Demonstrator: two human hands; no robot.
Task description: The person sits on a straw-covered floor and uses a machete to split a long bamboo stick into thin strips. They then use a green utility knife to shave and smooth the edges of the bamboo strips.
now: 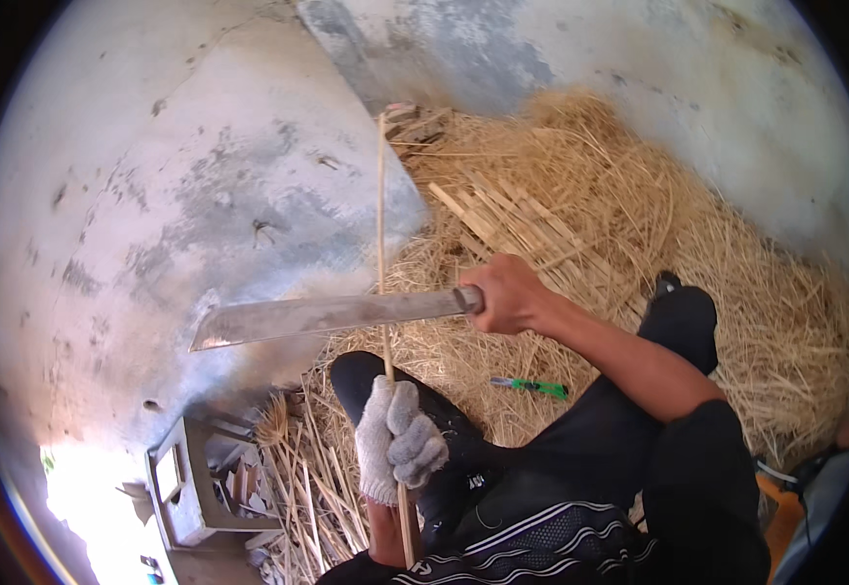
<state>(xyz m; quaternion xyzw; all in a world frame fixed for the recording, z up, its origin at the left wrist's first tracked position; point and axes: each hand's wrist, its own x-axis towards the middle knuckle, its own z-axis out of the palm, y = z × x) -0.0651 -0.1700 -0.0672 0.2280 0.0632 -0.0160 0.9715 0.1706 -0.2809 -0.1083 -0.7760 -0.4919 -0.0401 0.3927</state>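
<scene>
Two hands in play, and the gloved left hand (402, 439) has its fingers curled closed around a slim pale strip (381, 210), which runs from beside the lap up past the wall (200, 175)! Above and to the right, the bare right hand (508, 294) has its fingers wrapped tight about the handle of a machete (332, 316), long blade pointing left, crossing the strip above the glove; whether they touch, can't tell. Beyond, flat slats (517, 222) lie on straw-coloured shavings (746, 278), and a green cutter (532, 387) rests between the spread legs.
</scene>
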